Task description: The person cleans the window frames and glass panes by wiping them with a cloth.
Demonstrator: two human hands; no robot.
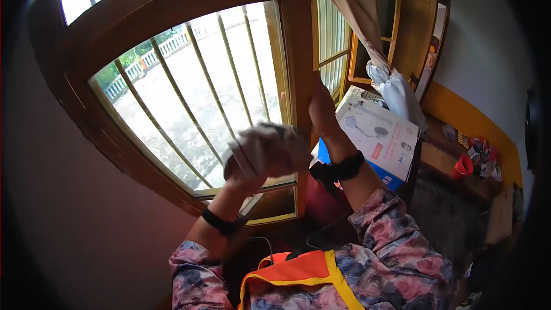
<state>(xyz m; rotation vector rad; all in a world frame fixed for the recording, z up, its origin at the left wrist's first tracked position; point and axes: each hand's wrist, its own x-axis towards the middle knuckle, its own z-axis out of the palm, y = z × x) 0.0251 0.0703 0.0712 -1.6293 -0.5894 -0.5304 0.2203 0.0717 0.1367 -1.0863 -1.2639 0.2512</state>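
At two o'clock, the right hand (323,108) gripped the window frame (296,51). Toward seven, the left hand (245,182) clutched a cloth (261,150), probably best kept flat against the glass (249,80).

Left forearm (229,198) angled to their 1 o'clock; left hand (245,179) clasped, mostly covered. Right forearm (338,144) angled to 11 o'clock; right hand (322,108) higher, gripping, fingers mostly hidden.
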